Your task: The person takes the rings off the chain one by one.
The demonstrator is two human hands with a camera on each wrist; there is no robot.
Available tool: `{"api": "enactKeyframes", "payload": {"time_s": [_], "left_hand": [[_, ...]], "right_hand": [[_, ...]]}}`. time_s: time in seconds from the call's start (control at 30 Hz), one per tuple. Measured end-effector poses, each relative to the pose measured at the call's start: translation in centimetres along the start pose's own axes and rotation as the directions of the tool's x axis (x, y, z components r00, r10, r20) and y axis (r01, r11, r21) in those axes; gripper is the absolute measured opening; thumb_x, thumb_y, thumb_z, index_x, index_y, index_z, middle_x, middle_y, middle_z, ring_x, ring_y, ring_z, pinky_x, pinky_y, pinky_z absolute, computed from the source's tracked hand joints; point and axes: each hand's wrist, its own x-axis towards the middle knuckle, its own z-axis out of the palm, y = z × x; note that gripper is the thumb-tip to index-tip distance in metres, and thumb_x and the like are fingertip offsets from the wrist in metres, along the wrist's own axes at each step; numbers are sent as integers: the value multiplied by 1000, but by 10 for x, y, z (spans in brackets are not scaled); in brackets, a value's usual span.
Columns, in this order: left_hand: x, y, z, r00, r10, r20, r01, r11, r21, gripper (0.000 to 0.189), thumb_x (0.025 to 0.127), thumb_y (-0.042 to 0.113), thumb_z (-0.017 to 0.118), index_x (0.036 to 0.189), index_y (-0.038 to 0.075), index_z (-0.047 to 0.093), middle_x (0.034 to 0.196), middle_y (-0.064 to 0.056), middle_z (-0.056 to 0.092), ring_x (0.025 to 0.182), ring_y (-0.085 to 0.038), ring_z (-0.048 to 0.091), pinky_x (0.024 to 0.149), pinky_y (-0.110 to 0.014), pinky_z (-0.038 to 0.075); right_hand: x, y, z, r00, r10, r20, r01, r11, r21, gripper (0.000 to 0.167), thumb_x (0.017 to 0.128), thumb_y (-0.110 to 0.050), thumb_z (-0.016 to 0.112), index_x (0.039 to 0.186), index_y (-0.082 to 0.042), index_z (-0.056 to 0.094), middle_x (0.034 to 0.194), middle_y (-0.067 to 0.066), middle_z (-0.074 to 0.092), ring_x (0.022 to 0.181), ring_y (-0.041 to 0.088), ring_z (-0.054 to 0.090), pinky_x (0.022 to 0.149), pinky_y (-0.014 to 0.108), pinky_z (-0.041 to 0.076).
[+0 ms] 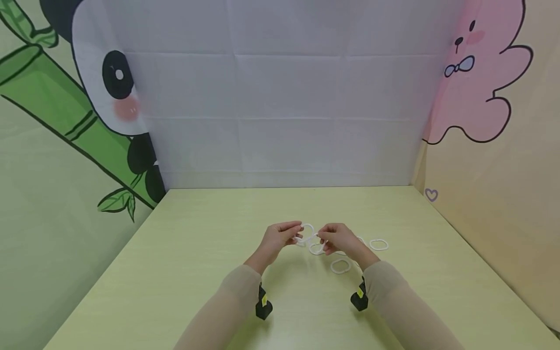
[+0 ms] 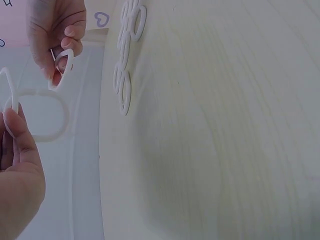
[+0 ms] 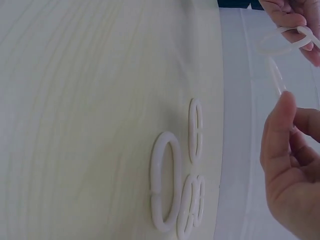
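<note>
White oval plastic links, each a closed-looking loop, are in both hands above the table. My left hand (image 1: 275,239) pinches one link (image 2: 12,85) between thumb and fingers. A second link (image 2: 44,138) hangs through it, reaching toward the other hand. In my right hand (image 1: 342,240), thumb and fingertips pinch a single link (image 3: 276,77), held on edge close to the left hand's pair. A small gap (image 3: 194,124) shows in the side of one link lying on the table below the right hand. The hands face each other a short way apart.
Several loose white links lie on the pale wood-grain table (image 1: 197,272), one link (image 1: 378,244) to the right and another link (image 1: 340,266) nearer me. A white cloth backdrop (image 1: 284,97) rises behind, with cartoon-printed cloth on both sides.
</note>
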Motion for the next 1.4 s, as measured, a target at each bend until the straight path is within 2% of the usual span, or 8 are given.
{"api": "enactKeyframes", "payload": {"time_s": [0.2, 0.4, 0.53, 0.67, 1.03, 1.23, 1.4], "left_hand": [[-2, 2, 0, 1000, 7, 7, -7, 1000, -15, 35, 90, 9, 60, 120, -9, 55, 108, -19, 63, 79, -12, 64, 68, -21, 52], [-2, 1, 0, 1000, 7, 9, -7, 1000, -17, 34, 91, 9, 59, 120, -9, 56, 112, -23, 60, 78, -11, 63, 67, -20, 52], [-2, 1, 0, 1000, 6, 6, -6, 1000, -7, 33, 90, 10, 60, 119, -7, 58, 109, -20, 62, 78, -12, 63, 68, -20, 52], [-2, 1, 1, 1000, 5, 8, -5, 1000, -8, 34, 90, 10, 60, 119, -7, 57, 107, -18, 63, 78, -12, 63, 68, -20, 52], [0, 2, 0, 1000, -2, 23, 3, 1000, -15, 32, 92, 5, 57, 119, -11, 55, 107, -20, 63, 77, -12, 63, 66, -20, 52], [-2, 3, 1, 1000, -8, 13, 9, 1000, -15, 33, 91, 8, 58, 119, -8, 56, 106, -15, 64, 79, -12, 63, 67, -19, 52], [-5, 8, 1, 1000, -12, 25, 12, 1000, -8, 32, 92, 6, 57, 120, -10, 55, 105, -16, 64, 80, -13, 63, 67, -20, 52]], "right_hand": [[-1, 7, 1, 998, 22, 57, -19, 999, -51, 20, 92, -6, 53, 98, 13, 55, 74, 11, 55, 52, 13, 53, 51, 25, 51], [1, 15, 2, 994, 45, 104, -34, 994, -108, 20, 93, -6, 53, 101, 11, 57, 78, 14, 58, 55, 14, 55, 54, 26, 52], [0, 17, 2, 989, 35, 143, -20, 994, -110, 16, 92, -7, 55, 96, 7, 60, 77, 15, 60, 56, 13, 57, 55, 27, 53], [-4, 18, 3, 981, -7, 194, 31, 993, -116, 12, 91, -6, 57, 91, 5, 61, 72, 12, 60, 55, 13, 58, 54, 27, 53], [1, 26, 8, 989, 58, 133, -21, 966, -259, 11, 89, 0, 56, 92, 9, 62, 64, 9, 58, 47, 11, 54, 47, 25, 51], [0, 27, 9, 990, 68, 126, -31, 962, -271, 10, 89, 1, 57, 90, 8, 63, 61, 8, 58, 46, 11, 54, 47, 25, 51], [0, 28, 10, 989, 59, 136, -21, 963, -267, 10, 89, 1, 57, 90, 8, 64, 60, 6, 57, 46, 11, 54, 47, 25, 51]]}}
